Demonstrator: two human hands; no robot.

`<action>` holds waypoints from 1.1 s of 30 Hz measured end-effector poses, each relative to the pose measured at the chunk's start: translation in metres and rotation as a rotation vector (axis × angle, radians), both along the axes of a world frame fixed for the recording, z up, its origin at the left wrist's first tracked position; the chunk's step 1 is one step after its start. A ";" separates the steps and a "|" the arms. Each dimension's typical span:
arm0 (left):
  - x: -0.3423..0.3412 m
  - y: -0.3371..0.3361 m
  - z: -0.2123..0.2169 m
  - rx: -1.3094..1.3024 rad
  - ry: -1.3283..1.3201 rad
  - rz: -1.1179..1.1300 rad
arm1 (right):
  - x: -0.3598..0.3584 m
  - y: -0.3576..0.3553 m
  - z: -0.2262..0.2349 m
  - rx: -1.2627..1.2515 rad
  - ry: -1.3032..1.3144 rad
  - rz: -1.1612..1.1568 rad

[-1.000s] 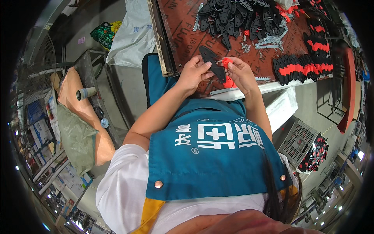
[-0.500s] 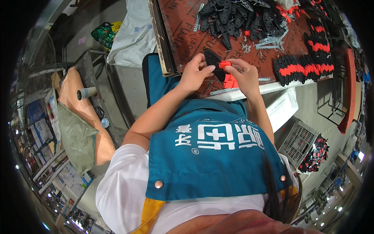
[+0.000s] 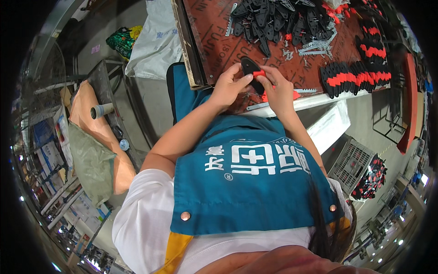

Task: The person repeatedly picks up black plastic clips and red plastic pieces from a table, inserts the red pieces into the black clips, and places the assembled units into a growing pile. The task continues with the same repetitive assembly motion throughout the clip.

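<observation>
1. Head view, left: your left hand (image 3: 228, 89), partly curled, pinches a flat, dark black part (image 3: 247, 66) just above the near edge of the red-brown table (image 3: 216, 57).
2. Head view, right: your right hand (image 3: 280, 91), mostly closed, grasps a small red piece (image 3: 258, 73) against that part.
3. Head view, beyond: a loose black pile (image 3: 267, 23); rightward, red-and-black rows (image 3: 349, 80).

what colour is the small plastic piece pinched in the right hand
Bright red: the small plastic piece in the right hand shows best in the head view.
</observation>
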State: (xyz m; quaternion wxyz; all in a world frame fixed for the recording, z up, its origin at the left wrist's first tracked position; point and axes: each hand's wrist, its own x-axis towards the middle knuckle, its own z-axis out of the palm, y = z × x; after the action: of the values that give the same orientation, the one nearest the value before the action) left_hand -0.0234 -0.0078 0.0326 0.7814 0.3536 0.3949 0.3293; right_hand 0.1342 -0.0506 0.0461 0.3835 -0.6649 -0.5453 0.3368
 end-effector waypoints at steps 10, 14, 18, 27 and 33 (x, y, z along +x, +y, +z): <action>0.027 -0.012 -0.018 -0.269 -0.280 -0.003 | 0.023 -0.005 -0.019 0.268 -0.652 -0.005; 0.019 -0.007 -0.010 -0.243 -0.184 -0.031 | 0.113 0.006 -0.043 0.235 -0.962 -0.271; 0.005 -0.001 -0.018 -0.257 -0.140 0.017 | 0.175 -0.016 -0.058 0.065 -1.210 -0.498; 0.000 0.002 -0.025 -0.267 -0.096 0.065 | 0.138 0.077 -0.050 0.022 -0.645 -0.329; -0.007 0.007 -0.012 -0.245 -0.091 0.095 | 0.124 0.134 -0.084 -0.108 -0.594 -0.545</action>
State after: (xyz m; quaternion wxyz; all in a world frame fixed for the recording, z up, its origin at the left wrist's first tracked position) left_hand -0.0309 -0.0008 0.0204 0.8194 0.2212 0.4125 0.3309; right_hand 0.2586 0.0837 -0.0380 0.2490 -0.8726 -0.4177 0.0446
